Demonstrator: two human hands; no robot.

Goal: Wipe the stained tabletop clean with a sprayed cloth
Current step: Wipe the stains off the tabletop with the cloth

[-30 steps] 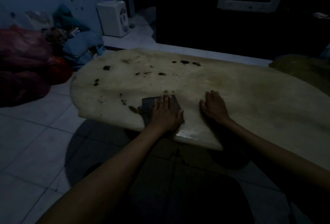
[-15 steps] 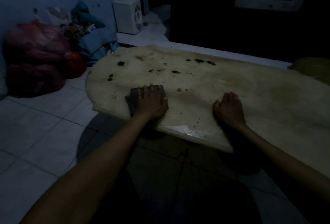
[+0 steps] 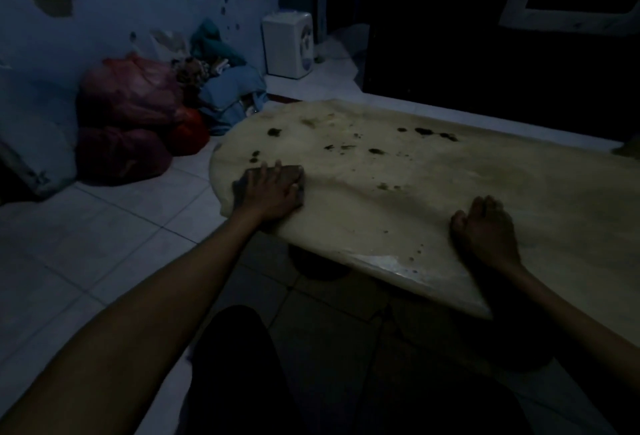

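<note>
A low pale tabletop with rounded corners carries several dark stains across its far left part. My left hand lies flat on a dark cloth at the table's left end, pressing it down; the hand covers most of the cloth. My right hand rests palm down on the table near the front edge, fingers loosely together, holding nothing. A wet sheen shows along the front edge.
Red bags and blue cloth bundles lie on the tiled floor left of the table. A white box-shaped appliance stands against the far wall. Dark furniture fills the back right. My dark-clad knee sits below the table edge.
My left hand has slid the cloth leftward along the table to its left end. My right hand has stayed planted near the front edge.
</note>
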